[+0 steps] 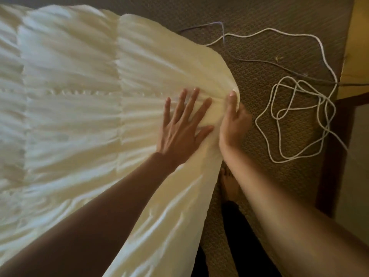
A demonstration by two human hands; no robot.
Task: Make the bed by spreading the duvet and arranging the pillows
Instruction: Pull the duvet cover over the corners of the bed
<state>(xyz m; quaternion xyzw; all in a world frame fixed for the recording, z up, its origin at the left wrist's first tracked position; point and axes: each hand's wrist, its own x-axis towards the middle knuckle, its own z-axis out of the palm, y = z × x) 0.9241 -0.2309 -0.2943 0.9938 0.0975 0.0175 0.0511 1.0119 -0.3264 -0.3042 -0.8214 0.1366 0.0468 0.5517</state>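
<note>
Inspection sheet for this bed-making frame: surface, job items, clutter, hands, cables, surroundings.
Surface: brown patterned carpet beside the bed; mattress hidden.
Job's things: white quilted duvet spread, edge hanging floorward; pillows not seen.
Clutter: nothing seen.
Grippers: left hand flat, pressing the duvet; right hand grips its edge.
Cables: white cord in loose loops on the carpet; thin purple cable beyond.
Surroundings: bare foot on the carpet; tan surface at right, unclear.
</note>
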